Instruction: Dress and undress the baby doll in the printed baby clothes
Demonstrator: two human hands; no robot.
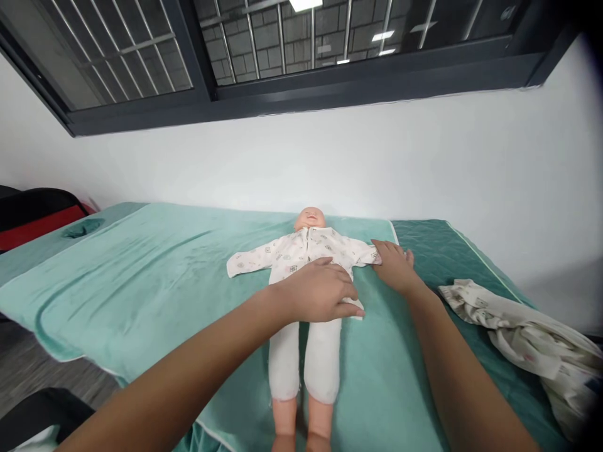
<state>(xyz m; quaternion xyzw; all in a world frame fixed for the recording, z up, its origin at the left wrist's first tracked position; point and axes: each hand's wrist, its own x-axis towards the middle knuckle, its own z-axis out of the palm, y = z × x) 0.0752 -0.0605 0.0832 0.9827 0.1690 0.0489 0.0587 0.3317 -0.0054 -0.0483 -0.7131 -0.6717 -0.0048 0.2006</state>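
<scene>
White printed cloth (288,248) dresses one doll (309,218), face up on the turquoise blanket (151,289); remotely, I count two sleeves (254,259), two white trouser legs (284,361). My left hand (325,292), loosely spread, overlaps its torso; my right hand (394,265) meets one cuff (375,254), pinch unclear.

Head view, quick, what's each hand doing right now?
Left hand: loosely open, palm down over the doll's shirt.
Right hand: fingers at the shirt's sleeve end; whether they grip it can't be told.
</scene>
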